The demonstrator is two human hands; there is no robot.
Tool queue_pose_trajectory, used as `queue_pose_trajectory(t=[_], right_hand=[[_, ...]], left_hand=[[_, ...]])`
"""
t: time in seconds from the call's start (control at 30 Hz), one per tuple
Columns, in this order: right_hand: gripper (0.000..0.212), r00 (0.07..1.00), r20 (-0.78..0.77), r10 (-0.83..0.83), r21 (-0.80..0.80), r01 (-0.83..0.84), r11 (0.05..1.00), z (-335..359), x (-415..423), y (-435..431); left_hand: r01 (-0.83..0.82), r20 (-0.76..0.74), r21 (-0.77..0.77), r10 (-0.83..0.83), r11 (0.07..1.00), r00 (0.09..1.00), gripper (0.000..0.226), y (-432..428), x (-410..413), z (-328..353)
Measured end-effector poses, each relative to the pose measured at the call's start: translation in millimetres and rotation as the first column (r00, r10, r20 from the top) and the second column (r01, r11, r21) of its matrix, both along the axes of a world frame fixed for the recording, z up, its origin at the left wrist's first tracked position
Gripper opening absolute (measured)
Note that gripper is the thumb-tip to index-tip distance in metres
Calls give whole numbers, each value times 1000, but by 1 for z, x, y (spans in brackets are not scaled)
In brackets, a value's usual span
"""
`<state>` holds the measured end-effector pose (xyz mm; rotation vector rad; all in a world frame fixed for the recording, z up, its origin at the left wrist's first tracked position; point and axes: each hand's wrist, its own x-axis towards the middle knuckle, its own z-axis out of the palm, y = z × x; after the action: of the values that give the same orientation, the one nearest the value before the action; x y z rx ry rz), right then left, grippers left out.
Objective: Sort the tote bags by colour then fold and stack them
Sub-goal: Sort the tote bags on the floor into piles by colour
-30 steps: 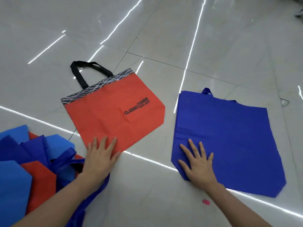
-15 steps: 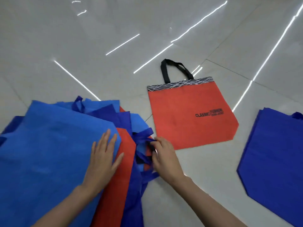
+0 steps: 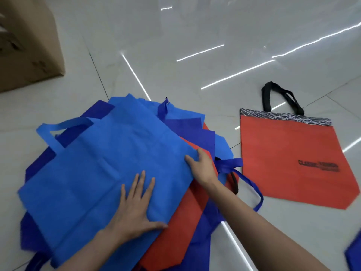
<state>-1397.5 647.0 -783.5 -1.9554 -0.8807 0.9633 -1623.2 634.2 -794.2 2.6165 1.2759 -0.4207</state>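
A heap of tote bags lies on the floor at the left. On top is a light blue tote bag. Under it show dark blue bags and a red bag. My left hand rests flat on the light blue bag near its lower edge, fingers spread. My right hand grips the right edge of that bag, fingers curled over it. A separate red tote bag with black handles and a patterned band lies flat to the right. A corner of the dark blue tote bag shows at the bottom right.
A cardboard box stands at the top left. The floor is glossy pale tile with bright light reflections. A dark blue handle loop trails from the heap towards the red bag.
The view has swung left from the two laid-out bags to the heap. Both hands left those bags; my left now lies on the light blue bag and my right moved from a handle to its edge.
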Motion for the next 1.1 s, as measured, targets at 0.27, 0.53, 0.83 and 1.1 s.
queue_pose_trajectory(t=[0.27, 0.53, 0.83, 1.1], right_hand=[[7, 776, -446, -446, 206, 574, 792, 21, 65, -38], [58, 919, 152, -364, 171, 339, 925, 53, 121, -12], [63, 331, 760, 559, -420, -407, 812, -9, 95, -10], [36, 566, 715, 411, -202, -395, 896, -34, 134, 92]], left_hand=[[-145, 172, 184, 114, 972, 979, 74, -19, 44, 19], [-305, 75, 210, 296, 929, 952, 67, 68, 64, 53], [-192, 184, 140, 165, 971, 969, 55, 81, 100, 26], [-291, 166, 217, 259, 932, 952, 93, 75, 90, -14]])
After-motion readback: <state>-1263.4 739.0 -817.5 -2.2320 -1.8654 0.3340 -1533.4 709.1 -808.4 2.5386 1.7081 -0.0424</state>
